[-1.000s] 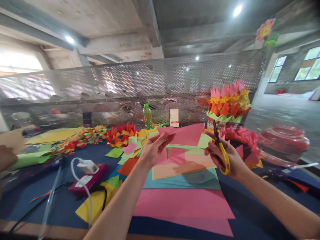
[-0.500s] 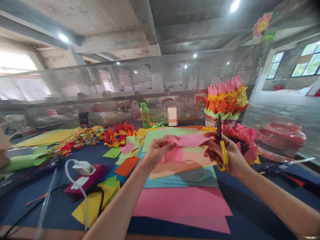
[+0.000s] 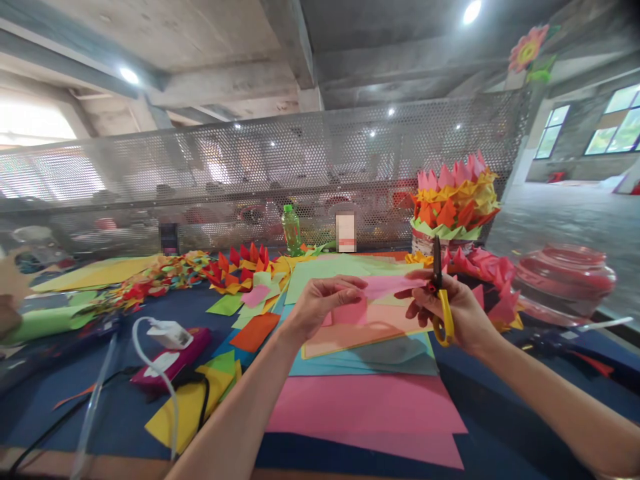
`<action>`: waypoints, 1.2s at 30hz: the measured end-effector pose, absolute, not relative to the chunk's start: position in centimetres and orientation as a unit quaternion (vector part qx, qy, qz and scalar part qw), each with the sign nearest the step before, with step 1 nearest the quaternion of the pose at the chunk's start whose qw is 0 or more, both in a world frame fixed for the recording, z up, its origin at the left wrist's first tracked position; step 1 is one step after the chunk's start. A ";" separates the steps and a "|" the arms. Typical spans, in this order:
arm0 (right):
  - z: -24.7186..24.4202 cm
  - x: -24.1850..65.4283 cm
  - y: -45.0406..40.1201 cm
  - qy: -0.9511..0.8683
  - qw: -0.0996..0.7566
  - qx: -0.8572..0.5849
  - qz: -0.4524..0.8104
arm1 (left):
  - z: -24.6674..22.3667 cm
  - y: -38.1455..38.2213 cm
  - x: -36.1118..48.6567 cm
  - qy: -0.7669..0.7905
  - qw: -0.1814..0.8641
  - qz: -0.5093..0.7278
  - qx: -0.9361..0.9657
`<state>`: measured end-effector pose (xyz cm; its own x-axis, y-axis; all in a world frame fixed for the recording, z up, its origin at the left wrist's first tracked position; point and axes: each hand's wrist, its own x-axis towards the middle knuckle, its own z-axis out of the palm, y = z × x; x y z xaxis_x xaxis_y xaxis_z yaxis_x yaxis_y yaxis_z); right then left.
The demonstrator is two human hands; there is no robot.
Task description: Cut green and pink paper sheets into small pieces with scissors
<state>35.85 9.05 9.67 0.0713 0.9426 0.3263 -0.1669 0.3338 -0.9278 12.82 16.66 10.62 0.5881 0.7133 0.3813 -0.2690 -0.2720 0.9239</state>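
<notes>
A small pink paper piece [image 3: 387, 287] is stretched between my two hands above the stacked sheets. My left hand [image 3: 325, 303] pinches its left end. The fingers of my right hand [image 3: 453, 310] hold its right end, and the same hand has yellow-handled scissors [image 3: 443, 313] hooked in it, with the dark blades pointing up. Below lie a peach sheet [image 3: 340, 340], blue sheets [image 3: 325, 363] and larger pink sheets [image 3: 365, 403]. Another small pink square [image 3: 353, 313] rests on the peach sheet.
A layered paper flower [image 3: 453, 207] stands at the back right, near a red clear jar [image 3: 565, 283]. A green bottle [image 3: 290, 230] is behind the sheets. On the left are a purple power strip [image 3: 193, 341], cables and folded scraps [image 3: 155, 273]. Someone's hand [image 3: 7, 317] shows at the far left.
The pink paper looks narrower, seen more edge-on. My left fingers have shifted slightly right along it, and my right hand has turned a little with the scissors.
</notes>
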 end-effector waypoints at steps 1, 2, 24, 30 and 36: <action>9.7 35.8 8.9 -0.524 0.626 -0.374 0.440 | 10.6 16.7 12.8 0.168 0.574 0.429 0.677; 9.8 35.7 8.8 -0.529 0.623 -0.375 0.438 | 10.6 16.8 12.9 0.172 0.568 0.435 0.677; 8.7 34.9 9.8 -0.434 0.684 -0.464 0.359 | 9.0 16.3 15.2 0.245 0.536 0.525 0.613; 8.5 35.5 10.0 -0.431 0.687 -0.458 0.365 | 9.0 17.1 14.2 0.252 0.547 0.509 0.615; 8.3 35.7 10.2 -0.427 0.695 -0.433 0.383 | 8.5 17.4 14.0 0.312 0.260 0.483 0.776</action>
<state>35.65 10.17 8.28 0.3424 0.9023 0.2621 -0.1620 0.3315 -0.9294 13.99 17.37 8.46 0.3394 0.7352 0.5867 0.2327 -0.6700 0.7049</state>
